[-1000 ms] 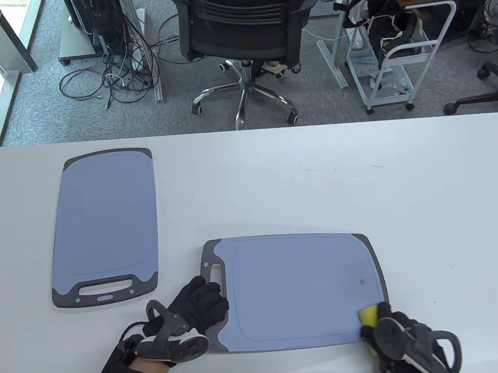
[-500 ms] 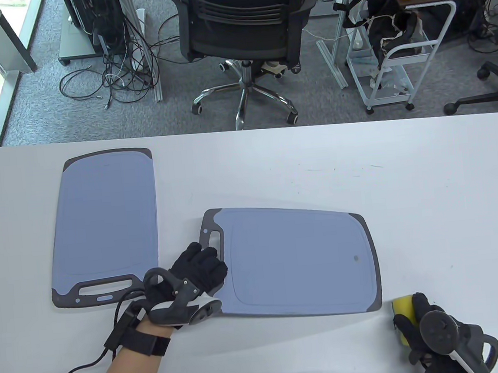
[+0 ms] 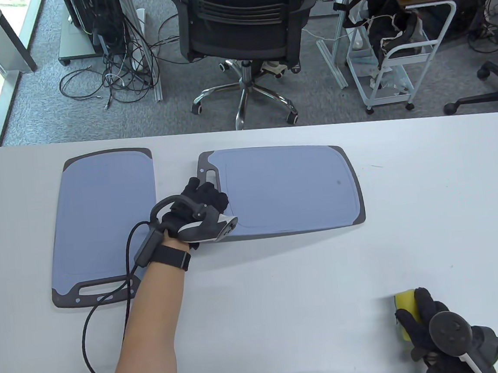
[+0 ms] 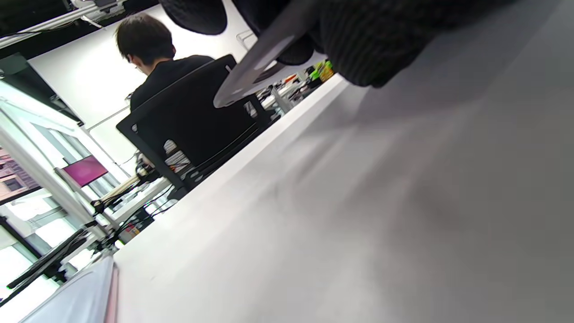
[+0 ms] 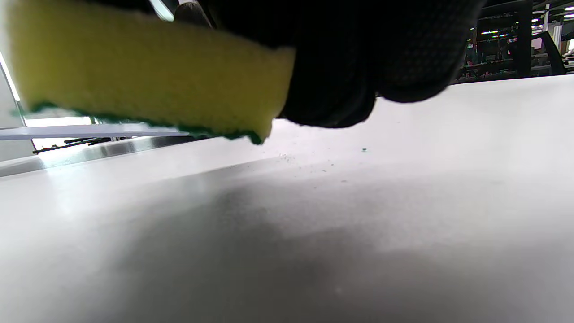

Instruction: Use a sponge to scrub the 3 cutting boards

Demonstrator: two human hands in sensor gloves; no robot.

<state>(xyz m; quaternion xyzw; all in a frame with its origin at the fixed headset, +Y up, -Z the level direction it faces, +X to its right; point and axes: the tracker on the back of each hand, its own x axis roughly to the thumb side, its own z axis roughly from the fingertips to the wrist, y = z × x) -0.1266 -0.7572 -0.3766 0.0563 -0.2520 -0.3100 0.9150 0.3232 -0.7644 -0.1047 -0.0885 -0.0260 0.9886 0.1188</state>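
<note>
Left hand (image 3: 198,202) gripping handle end of right-hand cutting board (image 3: 288,187); right hand (image 3: 436,331) clamped on yellow sponge (image 3: 404,308), clear of bench (image 3: 284,288)

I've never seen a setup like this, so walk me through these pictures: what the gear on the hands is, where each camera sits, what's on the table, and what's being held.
No robot here: a person works in black sensor gloves, with a tracker strapped to the back of each hand. One camera looks down on the white table; one sits on each wrist, low and tilted.

Two blue-grey cutting boards lie on the table: the left cutting board lengthwise, the right cutting board sideways beside it. The left hand grips the right board's handle end. The right hand, near the table's front right, holds a yellow sponge with a green scrubbing side, seen close up in the right wrist view.
</note>
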